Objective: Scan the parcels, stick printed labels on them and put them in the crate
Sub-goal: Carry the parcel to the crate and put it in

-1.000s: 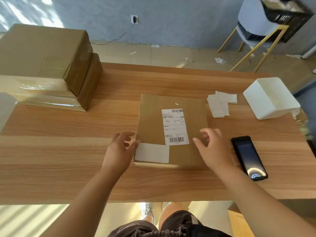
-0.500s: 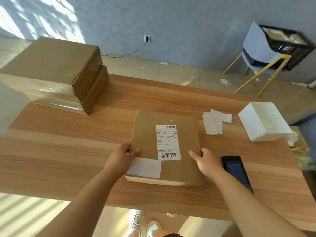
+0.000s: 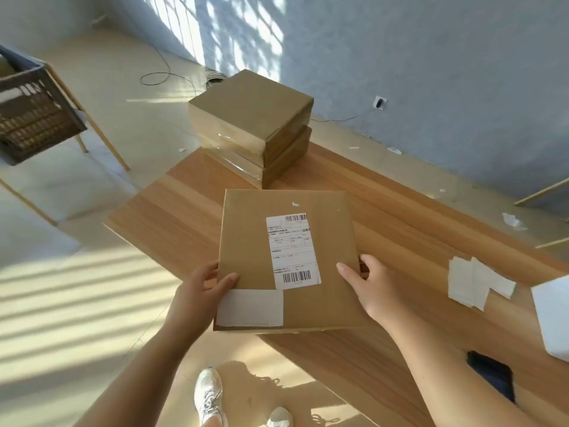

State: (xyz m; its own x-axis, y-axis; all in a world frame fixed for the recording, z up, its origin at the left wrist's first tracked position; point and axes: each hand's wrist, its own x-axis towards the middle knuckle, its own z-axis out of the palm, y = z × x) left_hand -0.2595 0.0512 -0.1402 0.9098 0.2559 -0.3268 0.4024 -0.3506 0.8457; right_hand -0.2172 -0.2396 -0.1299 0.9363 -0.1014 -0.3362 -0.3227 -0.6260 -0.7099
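One labelled parcel (image 3: pixel 246 238) is gripped at its sides by the left hand (image 3: pixel 201 289) and right hand (image 3: pixel 374 286) above the table (image 3: pixel 406 241) edge; transfer to the crate (image 3: pixel 34 118) remains. Two stacked parcels (image 3: pixel 255 127) appear unprocessed.

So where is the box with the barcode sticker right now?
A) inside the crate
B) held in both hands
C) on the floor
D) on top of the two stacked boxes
B: the left hand and the right hand grip the parcel by its two sides, thumbs on top.
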